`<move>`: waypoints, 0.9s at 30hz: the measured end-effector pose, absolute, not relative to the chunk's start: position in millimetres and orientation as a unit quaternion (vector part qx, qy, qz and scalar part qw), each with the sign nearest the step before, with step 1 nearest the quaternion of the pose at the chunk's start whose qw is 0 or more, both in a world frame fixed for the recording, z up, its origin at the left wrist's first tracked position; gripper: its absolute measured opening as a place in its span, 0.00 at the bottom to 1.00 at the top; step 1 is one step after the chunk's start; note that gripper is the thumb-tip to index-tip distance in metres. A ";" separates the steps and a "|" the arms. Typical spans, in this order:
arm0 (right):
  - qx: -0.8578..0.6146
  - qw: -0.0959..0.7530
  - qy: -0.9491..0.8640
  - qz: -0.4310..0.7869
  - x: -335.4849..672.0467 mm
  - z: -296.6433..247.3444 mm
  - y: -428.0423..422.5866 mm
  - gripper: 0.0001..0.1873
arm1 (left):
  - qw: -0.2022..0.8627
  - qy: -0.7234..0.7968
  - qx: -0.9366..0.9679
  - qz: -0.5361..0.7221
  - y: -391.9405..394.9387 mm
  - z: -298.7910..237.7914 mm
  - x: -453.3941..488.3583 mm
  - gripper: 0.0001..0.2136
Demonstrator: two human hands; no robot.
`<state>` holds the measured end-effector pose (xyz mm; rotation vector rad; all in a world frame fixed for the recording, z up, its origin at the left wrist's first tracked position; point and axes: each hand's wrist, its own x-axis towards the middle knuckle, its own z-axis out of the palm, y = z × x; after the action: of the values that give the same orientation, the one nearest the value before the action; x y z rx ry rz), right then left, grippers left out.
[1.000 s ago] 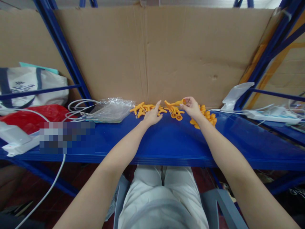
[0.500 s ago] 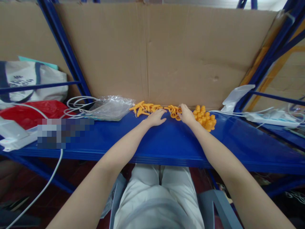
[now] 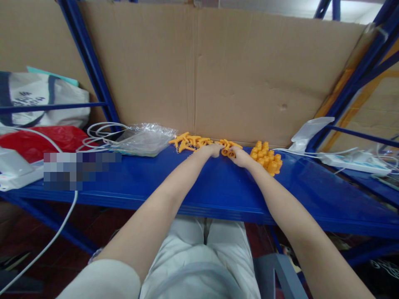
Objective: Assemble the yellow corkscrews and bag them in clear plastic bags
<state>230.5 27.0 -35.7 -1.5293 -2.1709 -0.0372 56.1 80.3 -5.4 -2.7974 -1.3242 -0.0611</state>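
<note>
Orange cup-ended pieces [image 3: 226,144] sit on the blue shelf [image 3: 222,187], probably light, stiff, slickish plastic, so I'd pinch the round ends [image 3: 224,152]. Right hand [image 3: 241,158] looks to be against them, left hand [image 3: 214,150] just beside; can't tell if either's gripping.

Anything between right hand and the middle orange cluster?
Nothing visible: the right hand is right at the cluster, at its right side. The left hand sits at the opposite side, not between.
</note>
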 end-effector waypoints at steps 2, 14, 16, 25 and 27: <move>-0.567 0.224 -0.793 -0.007 229.3 -33.9 24.0 0.19 | 0.014 -0.427 -0.904 -0.028 83.6 -6.8 63.2 0.30; -0.577 0.192 -0.794 0.009 216.8 -27.3 13.1 0.33 | 0.039 -0.493 -0.869 -0.033 82.9 -5.7 63.8 0.25; -0.586 0.192 -0.787 0.011 215.6 -26.0 11.5 0.33 | 0.070 -0.513 -0.855 -0.034 78.7 -2.7 64.5 0.21; -0.599 0.178 -0.780 0.010 211.9 -22.1 7.0 0.32 | 0.090 -0.501 -0.859 -0.050 69.2 -0.6 69.6 0.19; -0.601 0.176 -0.780 0.010 211.6 -21.8 6.5 0.33 | 0.094 -0.498 -0.860 -0.056 70.9 -1.3 69.2 0.18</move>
<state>211.6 6.5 -21.8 -1.7017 -2.2076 0.0276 69.2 70.9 -1.3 -2.5523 -1.4774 -0.1648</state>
